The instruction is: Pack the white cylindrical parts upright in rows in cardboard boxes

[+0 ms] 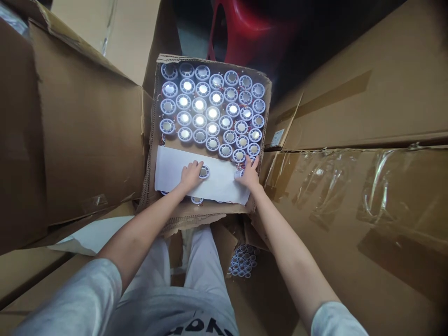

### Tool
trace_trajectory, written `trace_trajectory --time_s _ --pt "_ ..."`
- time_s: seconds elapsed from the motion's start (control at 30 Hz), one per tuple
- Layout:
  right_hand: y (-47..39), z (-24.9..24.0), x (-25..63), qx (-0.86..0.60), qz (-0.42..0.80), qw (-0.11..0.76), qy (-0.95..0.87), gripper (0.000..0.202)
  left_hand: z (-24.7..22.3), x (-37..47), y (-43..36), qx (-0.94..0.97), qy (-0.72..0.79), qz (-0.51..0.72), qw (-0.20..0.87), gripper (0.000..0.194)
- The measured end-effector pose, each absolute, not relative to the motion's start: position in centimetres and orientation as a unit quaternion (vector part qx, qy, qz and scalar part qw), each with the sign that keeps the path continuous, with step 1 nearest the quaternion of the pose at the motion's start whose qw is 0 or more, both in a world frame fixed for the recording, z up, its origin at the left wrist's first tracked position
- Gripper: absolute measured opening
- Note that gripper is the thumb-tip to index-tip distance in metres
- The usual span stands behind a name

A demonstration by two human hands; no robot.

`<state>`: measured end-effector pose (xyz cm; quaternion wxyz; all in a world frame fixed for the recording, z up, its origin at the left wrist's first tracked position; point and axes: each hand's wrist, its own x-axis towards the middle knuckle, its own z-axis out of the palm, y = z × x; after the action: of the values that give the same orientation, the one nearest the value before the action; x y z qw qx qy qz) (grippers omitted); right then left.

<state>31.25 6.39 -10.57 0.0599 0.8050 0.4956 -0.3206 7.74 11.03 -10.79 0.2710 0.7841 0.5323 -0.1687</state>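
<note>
An open cardboard box [210, 211] holds rows of round, white-rimmed parts [226, 122] with shiny silver centres and thin reddish wires. Across the near end of the box lies a white sheet [168, 168], with a few more parts partly showing beneath its front edge. My left hand [191, 177] is closed around one round part [204, 171] over the sheet. At the right side of the box, my right hand [251, 176] has its thumb and fingers around another round part [239, 174], which they partly hide. Its fingertips reach the nearest parts in the right column.
Large cardboard boxes [364, 112] stand along the right, and tall carton flaps [91, 121] rise on the left. Behind the box is a red plastic stool [241, 32]. Below, by my legs, more round parts [243, 261] sit in another carton. White paper [101, 233] lies at lower left.
</note>
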Motion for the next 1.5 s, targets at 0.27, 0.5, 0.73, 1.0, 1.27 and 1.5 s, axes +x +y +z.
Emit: trace_trajectory --time_s 0.27,0.5,0.73,1.0,1.27,1.5 --pt "6.1 -11.2 31.2 0.81 -0.321 -0.041 0.489 0.09 -8.4 5.8 9.4 0.783 0.538 -0.149 0.273 0.044" --pt "1.3 -6.0 26.7 0.839 -0.25 -0.121 0.468 0.07 -6.3 3.2 8.5 0.79 0.54 -0.073 0.28 0.054" --pt "-13.3 2.1 19.9 0.885 -0.178 -0.276 0.331 0.068 -0.7 1.8 6.2 0.811 0.492 0.027 0.315 0.057" --pt "-42.2 4.1 15.2 0.952 -0.121 -0.276 0.06 0.059 6.6 5.1 -4.3 0.856 0.335 0.057 0.39 0.056" --pt "-63.7 -5.0 16.1 0.952 -0.167 -0.254 -0.03 0.066 4.5 14.8 -19.3 0.914 0.113 -0.072 0.383 0.054" --pt "-66.2 -15.5 15.9 0.934 -0.234 -0.259 -0.077 0.071 -6.0 24.0 -28.0 0.939 0.028 -0.219 0.264 0.061"
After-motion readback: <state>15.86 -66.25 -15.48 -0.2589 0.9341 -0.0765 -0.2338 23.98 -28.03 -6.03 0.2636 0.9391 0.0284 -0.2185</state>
